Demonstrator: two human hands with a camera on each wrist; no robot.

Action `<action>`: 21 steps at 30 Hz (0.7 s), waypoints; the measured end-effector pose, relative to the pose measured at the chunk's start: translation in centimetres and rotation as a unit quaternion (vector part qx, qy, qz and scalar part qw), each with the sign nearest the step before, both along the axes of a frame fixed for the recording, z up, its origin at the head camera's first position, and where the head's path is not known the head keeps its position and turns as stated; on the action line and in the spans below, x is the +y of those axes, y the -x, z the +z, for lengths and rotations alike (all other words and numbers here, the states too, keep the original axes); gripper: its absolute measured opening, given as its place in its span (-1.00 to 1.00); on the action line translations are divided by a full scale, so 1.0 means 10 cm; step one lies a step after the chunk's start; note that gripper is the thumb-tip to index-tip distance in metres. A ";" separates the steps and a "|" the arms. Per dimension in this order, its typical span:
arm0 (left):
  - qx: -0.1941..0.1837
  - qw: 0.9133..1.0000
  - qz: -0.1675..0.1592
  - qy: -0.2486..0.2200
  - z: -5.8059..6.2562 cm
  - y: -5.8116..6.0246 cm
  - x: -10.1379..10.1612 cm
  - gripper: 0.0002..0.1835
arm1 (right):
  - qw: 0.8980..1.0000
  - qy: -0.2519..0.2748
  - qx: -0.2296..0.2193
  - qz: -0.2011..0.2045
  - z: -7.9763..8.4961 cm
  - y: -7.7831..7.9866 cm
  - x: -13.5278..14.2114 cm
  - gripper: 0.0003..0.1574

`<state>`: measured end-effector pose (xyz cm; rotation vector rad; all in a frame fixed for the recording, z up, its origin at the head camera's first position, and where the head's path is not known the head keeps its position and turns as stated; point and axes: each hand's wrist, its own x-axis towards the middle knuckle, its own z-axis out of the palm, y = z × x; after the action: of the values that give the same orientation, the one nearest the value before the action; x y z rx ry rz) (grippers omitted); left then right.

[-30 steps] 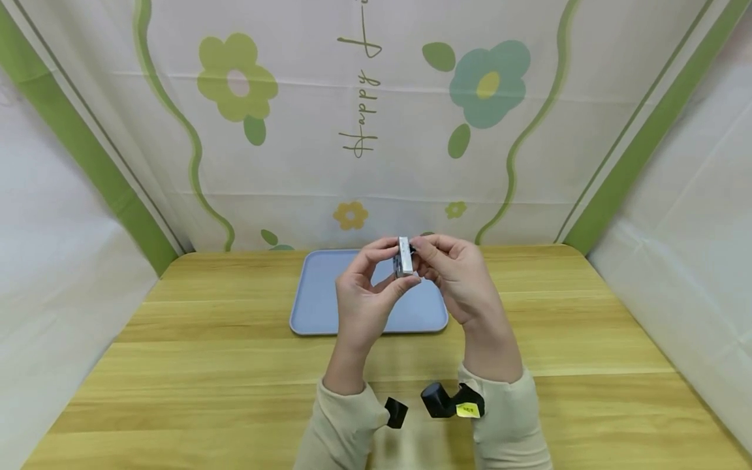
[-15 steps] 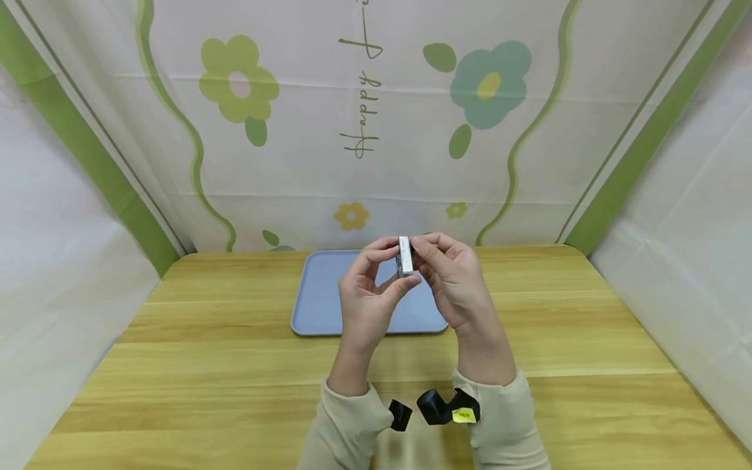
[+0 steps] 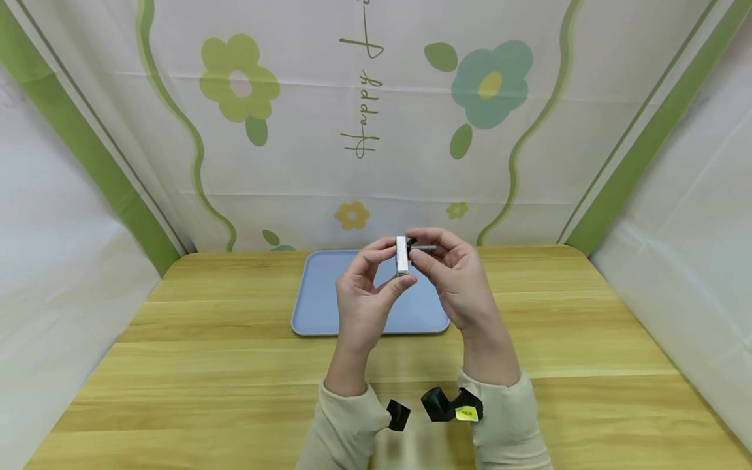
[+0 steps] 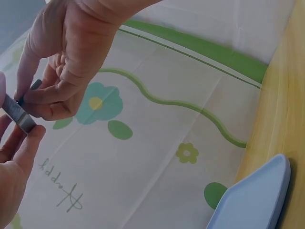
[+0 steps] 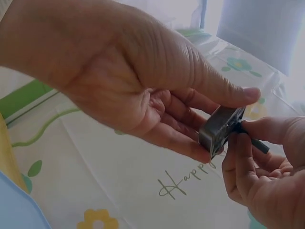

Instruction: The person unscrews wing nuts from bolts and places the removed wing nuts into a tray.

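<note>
Above the tray, my left hand [image 3: 365, 301] grips a small flat rectangular block [image 3: 402, 256] by its edges, between thumb and fingers. The block has a silvery side and a dark face in the right wrist view. My right hand [image 3: 467, 290] pinches a small black piece against the block's right face. From that piece a short grey rod [image 3: 425, 248] sticks out to the right, between the right thumb and forefinger. The right wrist view shows the rod [image 5: 259, 145] pointing away from the block [image 5: 220, 130]. Fingers hide much of the black piece; its exact kind is unclear.
A pale blue tray [image 3: 317, 307] lies on the wooden table [image 3: 223, 378], behind and below the hands. A flower-printed cloth [image 3: 294, 163] hangs at the back, with white cloth at both sides. Black wrist mounts [image 3: 437, 405] sit on the sleeves.
The right fingers have shifted on the black piece; its thumb has dropped slightly, and the grey rod now shows. The left hand keeps its grip on the block, nearly in place.
</note>
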<state>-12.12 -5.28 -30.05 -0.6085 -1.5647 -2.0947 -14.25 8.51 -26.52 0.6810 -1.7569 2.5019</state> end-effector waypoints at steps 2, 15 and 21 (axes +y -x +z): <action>-0.002 1.000 -0.002 0.001 0.00 0.00 0.00 -0.22 | 1.000 -0.009 0.021 -0.005 -0.01 0.00 0.01 -0.62; -0.011 1.000 -0.004 -0.001 0.01 0.01 -0.03 -0.25 | 0.984 -0.081 0.128 -0.097 -0.01 0.00 -0.02 -0.78; -0.017 1.000 -0.004 -0.009 0.00 0.01 -0.04 -0.26 | 0.991 -0.045 0.073 -0.100 -0.02 -0.02 0.01 -0.75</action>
<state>-12.18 -5.64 -30.06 -0.5765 -1.5616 -2.1328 -14.09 8.60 -26.69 0.6403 -1.7976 2.1968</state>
